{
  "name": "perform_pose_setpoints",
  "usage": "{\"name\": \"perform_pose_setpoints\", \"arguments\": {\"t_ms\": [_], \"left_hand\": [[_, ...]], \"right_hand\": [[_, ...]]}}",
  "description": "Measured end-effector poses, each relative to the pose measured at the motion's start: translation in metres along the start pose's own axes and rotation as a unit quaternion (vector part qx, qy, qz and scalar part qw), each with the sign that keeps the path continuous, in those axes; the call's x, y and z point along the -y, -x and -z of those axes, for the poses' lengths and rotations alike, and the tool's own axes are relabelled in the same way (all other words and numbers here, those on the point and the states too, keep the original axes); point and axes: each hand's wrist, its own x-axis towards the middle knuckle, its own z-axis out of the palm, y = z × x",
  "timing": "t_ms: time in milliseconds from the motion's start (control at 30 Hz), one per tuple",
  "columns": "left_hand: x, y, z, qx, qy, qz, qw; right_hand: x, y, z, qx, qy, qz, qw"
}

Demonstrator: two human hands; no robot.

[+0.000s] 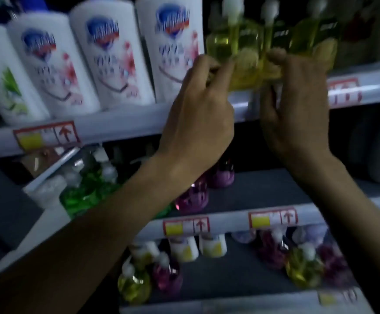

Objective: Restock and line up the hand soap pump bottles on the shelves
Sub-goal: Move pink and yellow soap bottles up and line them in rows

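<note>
Step in hand: lining up the clear yellow pump bottles (252,39) on the upper white metal shelf (121,124), just right of the tall white plastic bottles (107,62). Both hands are grasping: left hand (198,114) pinches the leftmost one low down, right hand (295,118) grips its neighbour. Blurry, so exact finger contact is unclear. Next, probably: square them to the shelf edge with labels forward.

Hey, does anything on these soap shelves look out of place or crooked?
Yes. On the bottom shelf one yellow pump bottle stands among purple bottles. On the middle shelf the green pump bottles sit jumbled beside a tilted white box. The top-shelf yellow bottles held by the left hand and right hand are blurred.
</note>
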Motion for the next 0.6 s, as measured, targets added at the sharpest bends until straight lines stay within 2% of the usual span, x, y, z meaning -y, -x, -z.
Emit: {"name": "perform_pose_setpoints", "arguments": {"t_ms": [33, 100, 167, 200, 233, 267, 300, 333, 367, 400, 467, 600], "left_hand": [[0.004, 0.022, 0.000, -0.004, 0.014, -0.031, 0.999], [0.016, 0.077, -0.003, 0.033, 0.005, -0.140, 0.990], [0.030, 0.137, -0.008, 0.119, -0.025, -0.247, 0.961], [0.039, 0.165, -0.012, 0.170, -0.024, -0.265, 0.949], [0.048, 0.191, -0.017, 0.227, -0.020, -0.245, 0.942], [0.056, 0.216, -0.023, 0.302, -0.016, -0.182, 0.936], [0.063, 0.240, -0.029, 0.396, -0.011, -0.070, 0.916], [0.072, 0.265, -0.035, 0.479, 0.005, 0.069, 0.875], [0.082, 0.287, -0.042, 0.524, 0.038, 0.219, 0.822], [0.092, 0.304, -0.049, 0.523, 0.065, 0.346, 0.776], [0.107, 0.328, -0.062, 0.464, 0.061, 0.486, 0.738], [0.118, 0.340, -0.088, 0.411, 0.034, 0.554, 0.724]], "right_hand": [[0.006, 0.012, 0.002, -0.029, -0.011, 0.003, 1.000], [0.016, 0.047, 0.006, 0.000, -0.024, 0.031, 0.999], [0.022, 0.092, 0.006, 0.117, -0.045, 0.064, 0.990], [0.025, 0.116, 0.004, 0.192, -0.053, 0.084, 0.976], [0.026, 0.139, -0.001, 0.277, -0.059, 0.110, 0.953], [0.027, 0.160, -0.008, 0.377, -0.064, 0.128, 0.915], [0.028, 0.182, -0.019, 0.481, -0.064, 0.126, 0.865], [0.029, 0.203, -0.029, 0.574, -0.066, 0.098, 0.810], [0.030, 0.225, -0.040, 0.649, -0.066, 0.055, 0.756], [0.030, 0.244, -0.052, 0.704, -0.060, 0.018, 0.708], [0.029, 0.273, -0.072, 0.761, -0.041, -0.020, 0.648], [0.022, 0.296, -0.113, 0.794, -0.009, -0.069, 0.604]]}}
